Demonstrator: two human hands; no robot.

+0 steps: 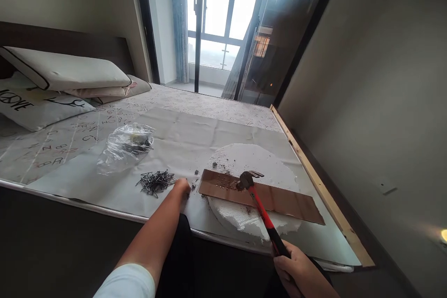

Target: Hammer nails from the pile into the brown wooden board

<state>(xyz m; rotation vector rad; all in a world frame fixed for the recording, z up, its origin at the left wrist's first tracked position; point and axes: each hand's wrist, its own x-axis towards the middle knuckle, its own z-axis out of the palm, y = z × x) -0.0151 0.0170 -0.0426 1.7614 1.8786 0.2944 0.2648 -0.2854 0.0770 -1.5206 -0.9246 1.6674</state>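
Note:
My right hand (296,270) grips the red-and-black handle of a claw hammer (260,202). The hammer's head rests on a brown wooden strip (286,202), near a row of nails driven into its left end. The strip lies across a round white foam slab (244,158) on the bed. My left hand (181,188) reaches out to the bed surface just left of the strip, beside a pile of loose dark nails (155,181). The fingers are curled down and hidden, so I cannot tell whether they hold a nail.
A crumpled clear plastic bag (125,146) lies behind the nails. A grey sheet (181,135) covers the bed. Pillows (66,74) are stacked at the far left. A wooden rail (314,177) runs along the bed's right edge by the wall. A glass balcony door (216,23) stands beyond.

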